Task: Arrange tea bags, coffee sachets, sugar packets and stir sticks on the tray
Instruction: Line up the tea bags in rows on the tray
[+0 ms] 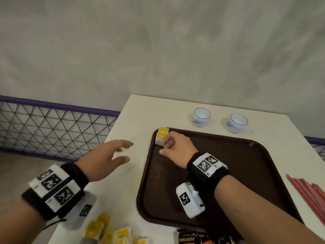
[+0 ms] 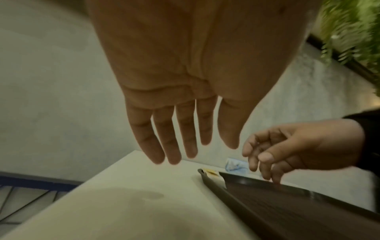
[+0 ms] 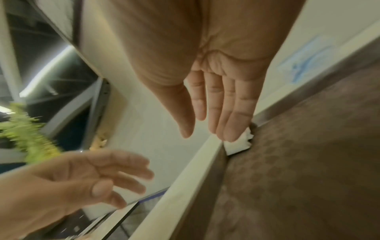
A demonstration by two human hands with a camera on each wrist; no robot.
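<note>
Head view shows the right hand (image 1: 175, 147) over the far left corner of the dark brown tray (image 1: 246, 173), its fingertips resting on a small stack of yellow-and-white tea bags (image 1: 162, 136) set against the rim. In the right wrist view the fingers (image 3: 232, 113) lie nearly straight, tips pressing the white paper edge of the stack (image 3: 238, 142); nothing is pinched, so this reads as a hand nudging the stack square into the corner rather than carrying it. The left hand (image 1: 107, 159) hovers over the white table (image 1: 140, 111) just left of the tray, fingers spread and relaxed, holding nothing.

The step in hand looks like the first placement: tea bags are down, and the rest of the tray floor is bare. More yellow sachets (image 1: 109, 231) lie in a loose heap at the near table edge, dark packets (image 1: 193, 236) sit beside the tray's near rim, and red stir sticks (image 1: 309, 192) fan out to the right of it. Which heap is sugar and which coffee cannot be told here. The next move likely calls for reaching back to the near heap and picking up a flat bundle.

The tray is rigid, with rounded corners, a raised lip and a faintly textured floor. The tea bags are thin paper envelopes, light and easily shifted. Two small white porcelain cups (image 1: 201, 117) with blue painting stand beyond the tray.
</note>
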